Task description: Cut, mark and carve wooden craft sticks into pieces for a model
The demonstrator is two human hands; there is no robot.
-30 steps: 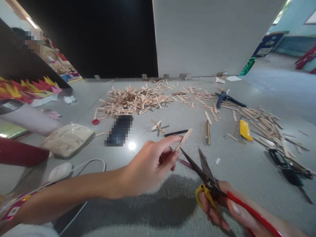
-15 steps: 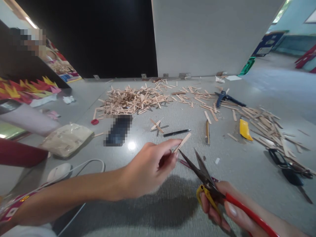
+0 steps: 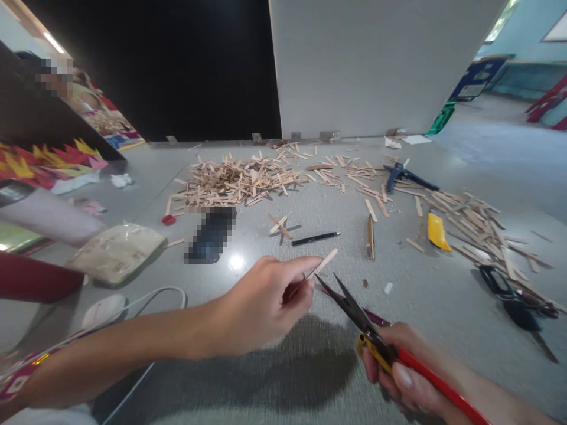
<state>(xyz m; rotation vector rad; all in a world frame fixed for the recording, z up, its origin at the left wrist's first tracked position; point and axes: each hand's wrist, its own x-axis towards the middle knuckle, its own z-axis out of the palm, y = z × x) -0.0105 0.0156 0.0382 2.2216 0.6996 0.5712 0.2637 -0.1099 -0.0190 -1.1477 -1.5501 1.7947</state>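
Note:
A small wooden stick (image 3: 326, 261) is pinched between the thumb and fingers of my left hand (image 3: 270, 304), near the middle of the view. My right hand (image 3: 410, 369), at the lower right, is closed on scissors (image 3: 361, 316) with one red and one yellow handle. Their dark blades are slightly apart, and the tips are close to the lower end of the stick. Whether they touch it I cannot tell. A black pen (image 3: 315, 238) lies just beyond my left hand, beside two crossed sticks (image 3: 280, 225).
Behind lies a heap of wooden pieces (image 3: 239, 180). To the right are dark pliers (image 3: 410, 175), a yellow object (image 3: 437, 231), more sticks and keys (image 3: 522, 313). A phone (image 3: 212, 234), plastic packet (image 3: 119, 251), white mouse (image 3: 104, 310) and cable are left. A person is partly visible far left.
The scissor blades have come closer together as my right hand closed more on the handles. My left hand still pinches the stick, nearly unmoved, and the whole view has shifted slightly.

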